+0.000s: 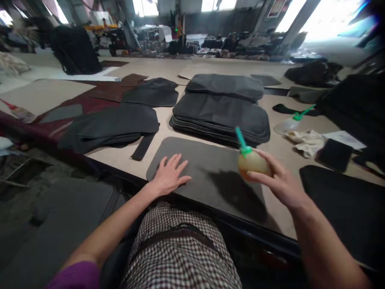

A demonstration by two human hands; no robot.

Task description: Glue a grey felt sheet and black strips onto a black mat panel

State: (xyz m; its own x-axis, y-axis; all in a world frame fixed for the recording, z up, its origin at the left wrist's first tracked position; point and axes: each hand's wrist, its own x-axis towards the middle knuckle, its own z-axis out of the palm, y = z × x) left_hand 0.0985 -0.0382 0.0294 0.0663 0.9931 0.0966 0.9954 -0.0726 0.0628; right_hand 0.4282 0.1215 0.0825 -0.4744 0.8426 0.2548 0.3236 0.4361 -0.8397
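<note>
A grey panel with rounded corners (pixel 198 168) lies flat along the table's near edge. On its left part rests my left hand (pixel 169 175), palm down with the fingers spread. My right hand (pixel 278 180) is wrapped round a squeeze bottle (pixel 255 163) with a green cap and nozzle and yellowish-amber liquid inside. The bottle is tilted above the panel's right part, its nozzle pointing up and to the left. Its shadow falls on the panel below. Just behind the panel sits a stack of black panels (pixel 222 116).
Left of the stack lie dark pieces (pixel 120 122) and a short strip (pixel 142 147). On the right are a second green-capped bottle (pixel 290 123), a crumpled cloth (pixel 308 141), a dark phone-like slab (pixel 334 154) and a black panel (pixel 343 200). A black bag (pixel 76 50) stands at the back left.
</note>
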